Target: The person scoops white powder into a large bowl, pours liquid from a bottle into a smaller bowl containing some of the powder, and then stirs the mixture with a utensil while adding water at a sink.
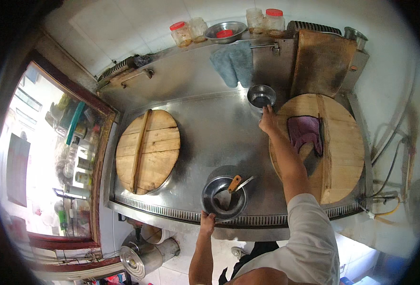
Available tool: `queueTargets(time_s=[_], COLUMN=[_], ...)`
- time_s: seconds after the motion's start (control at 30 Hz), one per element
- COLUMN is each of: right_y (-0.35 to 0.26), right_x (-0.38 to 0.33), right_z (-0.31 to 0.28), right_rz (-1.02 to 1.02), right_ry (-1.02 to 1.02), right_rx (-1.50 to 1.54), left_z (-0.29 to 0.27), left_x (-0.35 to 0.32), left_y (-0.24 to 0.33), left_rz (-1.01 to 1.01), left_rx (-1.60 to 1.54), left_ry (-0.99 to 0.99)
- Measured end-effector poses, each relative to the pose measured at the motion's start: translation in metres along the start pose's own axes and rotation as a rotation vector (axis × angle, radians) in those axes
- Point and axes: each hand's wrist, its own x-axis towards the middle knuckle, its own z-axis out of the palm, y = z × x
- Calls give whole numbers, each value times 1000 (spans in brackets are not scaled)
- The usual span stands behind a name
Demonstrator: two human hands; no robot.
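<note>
Close to the front edge of the steel counter, my left hand (207,221) grips the near rim of a metal bowl (210,191). In that bowl lie a wooden-handled utensil (235,184) and another with a pale metal handle (245,183); their lower ends are hard to make out. My right arm stretches to the back of the counter. There my right hand (268,120) is closed on the near edge of a smaller metal bowl (262,89); its fingers are partly hidden.
Round wooden lids lie at left (162,137) and right (345,156), a purple cloth (305,130) on the right one. A blue-grey towel (233,61) hangs behind. Jars (180,33) and a basin (213,32) line the back ledge. A slotted drain (262,220) edges the front.
</note>
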Motion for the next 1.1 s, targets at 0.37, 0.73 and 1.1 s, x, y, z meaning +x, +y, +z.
queueTargets(time_s=[0.37,0.73,1.1], right_y=[16,-122,-201], right_x=[6,-210,-337], right_z=[29,-59,-85], right_rz=[29,-653,-1224], right_ry=[-10,-37,-451], right_rx=[69,417,728], left_z=[25,54,-15], left_x=[29,-25,-151], left_y=[10,61,59], left_rz=[55,310,425], left_rx=[123,108,-559], left_ry=[48,111,260])
